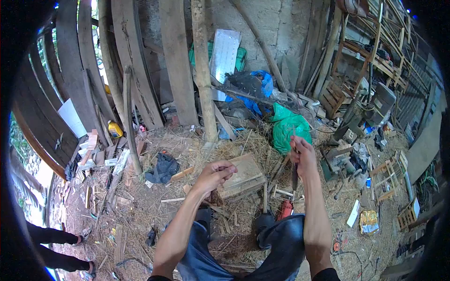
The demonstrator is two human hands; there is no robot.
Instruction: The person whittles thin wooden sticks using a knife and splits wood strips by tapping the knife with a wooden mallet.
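Note:
My left hand (216, 176) hangs over the left side of a wooden block (243, 174), with its fingers curled and pinched together; what they hold, if anything, is too small to name. To the right, my right hand (303, 152) is raised in front of a green plastic bag (286, 124), its fingers closed around a thin, dark tool (295, 177) that points downward. A narrow tip shows above the fingers. The two hands are apart. Below the block are my knees in blue jeans, and a red bottle (285, 210) stands by the right knee.
Straw and wood scraps cover the ground. A wooden post (204, 84) rises behind the block. Dark cloth (164, 168) and a yellow bottle (115, 129) lie left. At right are a machine (344, 154) and small wooden frames (385, 178). Another person's legs (56, 243) show lower left.

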